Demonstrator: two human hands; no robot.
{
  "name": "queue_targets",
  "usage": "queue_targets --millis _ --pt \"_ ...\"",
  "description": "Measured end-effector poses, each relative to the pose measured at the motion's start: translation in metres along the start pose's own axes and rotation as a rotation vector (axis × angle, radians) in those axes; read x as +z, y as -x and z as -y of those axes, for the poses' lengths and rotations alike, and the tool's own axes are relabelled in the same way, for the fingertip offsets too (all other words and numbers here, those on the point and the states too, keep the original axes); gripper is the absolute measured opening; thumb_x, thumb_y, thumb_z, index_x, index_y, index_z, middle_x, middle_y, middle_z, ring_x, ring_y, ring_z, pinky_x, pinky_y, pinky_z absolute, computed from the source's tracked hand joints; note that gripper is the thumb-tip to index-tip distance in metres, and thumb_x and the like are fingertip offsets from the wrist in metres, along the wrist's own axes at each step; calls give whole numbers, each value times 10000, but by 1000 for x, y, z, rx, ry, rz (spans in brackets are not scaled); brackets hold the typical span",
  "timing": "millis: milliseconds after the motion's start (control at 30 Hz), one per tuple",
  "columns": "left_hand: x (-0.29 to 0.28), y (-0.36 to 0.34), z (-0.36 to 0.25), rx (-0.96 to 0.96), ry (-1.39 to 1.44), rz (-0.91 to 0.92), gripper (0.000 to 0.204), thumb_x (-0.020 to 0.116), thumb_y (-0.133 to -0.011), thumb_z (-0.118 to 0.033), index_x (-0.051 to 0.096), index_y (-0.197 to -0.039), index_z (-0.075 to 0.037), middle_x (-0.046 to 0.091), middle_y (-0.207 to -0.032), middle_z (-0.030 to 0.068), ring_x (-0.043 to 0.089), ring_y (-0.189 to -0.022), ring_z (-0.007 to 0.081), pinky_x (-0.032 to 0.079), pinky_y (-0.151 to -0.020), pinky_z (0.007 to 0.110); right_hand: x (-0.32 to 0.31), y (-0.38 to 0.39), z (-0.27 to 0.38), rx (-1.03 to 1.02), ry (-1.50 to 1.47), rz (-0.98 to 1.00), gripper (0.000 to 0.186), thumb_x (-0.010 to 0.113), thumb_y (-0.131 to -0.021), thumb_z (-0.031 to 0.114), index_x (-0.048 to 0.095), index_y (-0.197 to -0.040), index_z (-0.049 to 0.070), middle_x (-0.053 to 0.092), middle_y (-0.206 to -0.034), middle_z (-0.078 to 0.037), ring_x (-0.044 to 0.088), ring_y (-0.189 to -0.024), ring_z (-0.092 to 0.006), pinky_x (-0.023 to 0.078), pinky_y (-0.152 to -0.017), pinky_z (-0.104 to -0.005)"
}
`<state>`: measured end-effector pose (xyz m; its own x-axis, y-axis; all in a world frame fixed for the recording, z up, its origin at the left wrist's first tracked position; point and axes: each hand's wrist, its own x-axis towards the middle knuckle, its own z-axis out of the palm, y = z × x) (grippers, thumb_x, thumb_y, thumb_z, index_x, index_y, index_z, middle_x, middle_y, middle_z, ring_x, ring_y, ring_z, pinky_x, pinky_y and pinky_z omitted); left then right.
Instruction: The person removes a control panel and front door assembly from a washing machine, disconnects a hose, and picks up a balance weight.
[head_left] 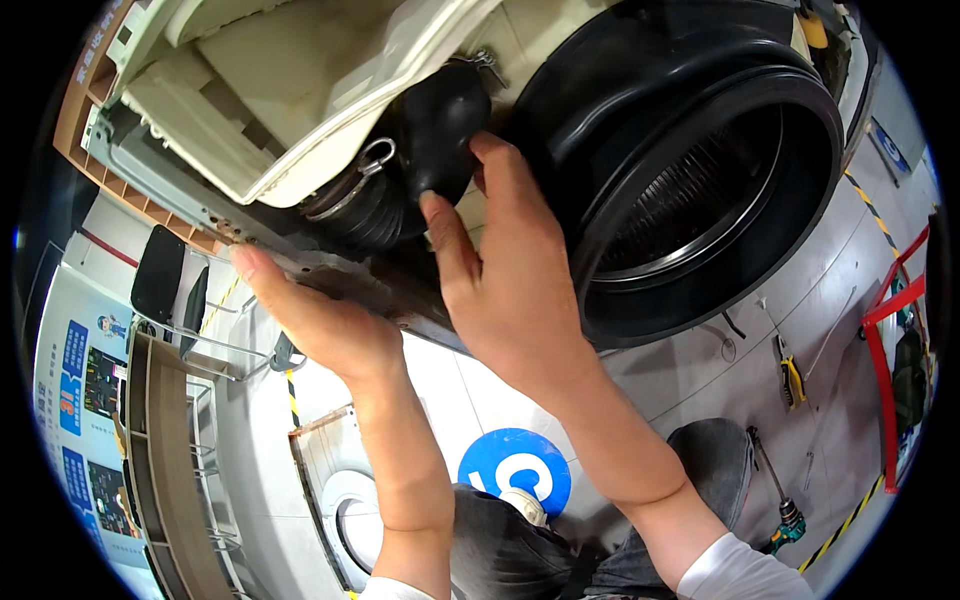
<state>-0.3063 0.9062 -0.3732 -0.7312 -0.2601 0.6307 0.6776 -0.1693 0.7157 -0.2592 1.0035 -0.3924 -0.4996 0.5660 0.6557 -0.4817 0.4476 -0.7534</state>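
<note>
A front-loading washing machine with its front off stands ahead of me. Its black rubber door seal (810, 200) rings the steel drum (690, 200). Left of the seal is a bulging black rubber hose (440, 115) with a ribbed lower end, where a wire hose clamp (378, 157) sits. My right hand (510, 270) pinches the bulging part between thumb and fingers. My left hand (330, 325) grips the lower metal edge of the machine's frame (290, 250); most of its fingers are hidden. Above it lies the cream plastic drawer housing (190, 115).
On the floor at right are yellow-handled pliers (791, 380) and a power screwdriver (787, 525) with a long bit. A red metal stand (890, 400) is farther right. A panel with a round white door ring (350, 510) lies at lower left, near a wooden shelf (165, 450).
</note>
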Motion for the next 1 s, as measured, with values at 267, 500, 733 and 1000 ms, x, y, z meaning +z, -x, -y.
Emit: queue_targets --millis 267,500,733,1000 --pt "10 -1 -6 -12 171 -11 537 332 -983 -409 364 -1340 -8 409 -1341 72 392 -1215 161 261 -1057 312 -5 0 -2 47 -111 59 446 576 -878 100 397 -1252 -63 506 -1113 -205 550 -997 -320 451 -879 -354" --pt "11 0 -4 -6 189 -20 523 336 -981 -400 363 -1339 -19 432 -1316 79 422 -1191 170 304 -1039 318 -10 1 -9 174 -402 87 475 615 -850 73 419 -1265 -49 536 -1113 -137 545 -1002 -186 432 -894 -307" --pt "14 2 -8 -56 247 3 520 334 -979 -410 371 -1334 -32 438 -1304 81 438 -1176 174 329 -1021 321 -13 0 -11 185 -490 130 479 627 -835 66 432 -1259 -40 536 -1101 -124 527 -990 -154 414 -903 -284" --pt "5 0 -3 -46 193 23 532 322 -979 -438 386 -1317 -32 450 -1291 78 439 -1164 171 321 -1016 323 -9 7 -10 81 -246 156 587 607 -835 94 321 -1321 -69 446 -1226 -198 463 -1146 -261 368 -973 -330"
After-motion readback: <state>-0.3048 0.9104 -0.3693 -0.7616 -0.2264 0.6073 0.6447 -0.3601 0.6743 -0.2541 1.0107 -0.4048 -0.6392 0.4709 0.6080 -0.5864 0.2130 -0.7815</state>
